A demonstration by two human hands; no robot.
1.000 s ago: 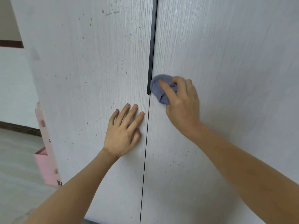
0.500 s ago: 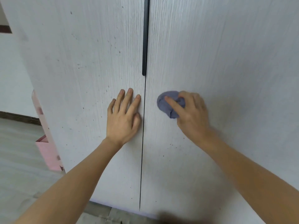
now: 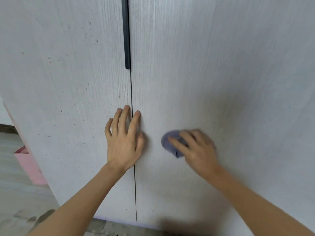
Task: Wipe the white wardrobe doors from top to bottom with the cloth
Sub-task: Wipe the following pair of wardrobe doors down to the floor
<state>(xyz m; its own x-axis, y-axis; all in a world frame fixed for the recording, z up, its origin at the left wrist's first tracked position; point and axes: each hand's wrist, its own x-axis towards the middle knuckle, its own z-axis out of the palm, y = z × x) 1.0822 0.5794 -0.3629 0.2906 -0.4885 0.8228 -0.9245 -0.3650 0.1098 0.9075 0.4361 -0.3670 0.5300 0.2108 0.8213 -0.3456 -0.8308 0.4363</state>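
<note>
Since the earlier pictures, the cloth (image 3: 172,144) is being carried lower down the right door (image 3: 221,82), and it is now being seen well below the bottom end of the dark handle strip (image 3: 126,36), where before it was being held right beside that end. It is also being kept a little farther out from the thin gap (image 3: 134,184) between the doors. The left hand (image 3: 125,142) is being seen lower on the doors too, and it is now being laid across the gap, with one fingertip on the right door and the other fingers on the left door (image 3: 59,82). Its fingers are being held straight and a little spread, flat on the wood, and nothing is being held in it. The right hand (image 3: 196,147) is being shown blurred, so its finger shapes are not being seen sharply. The small bluish-grey cloth is being pressed on the right door under this hand, with the fingers curled over its bunched top and one finger being stretched across it. Both forearms are being reached up from the bottom of the picture toward the doors, the left one from the lower left and the right one from the lower right. Small dark specks are being shown on the left door. Something pink (image 3: 29,166) is being seen past the left edge of the wardrobe, low down by the pale floor (image 3: 17,193). More of the floor under the doors is being shown now.
</note>
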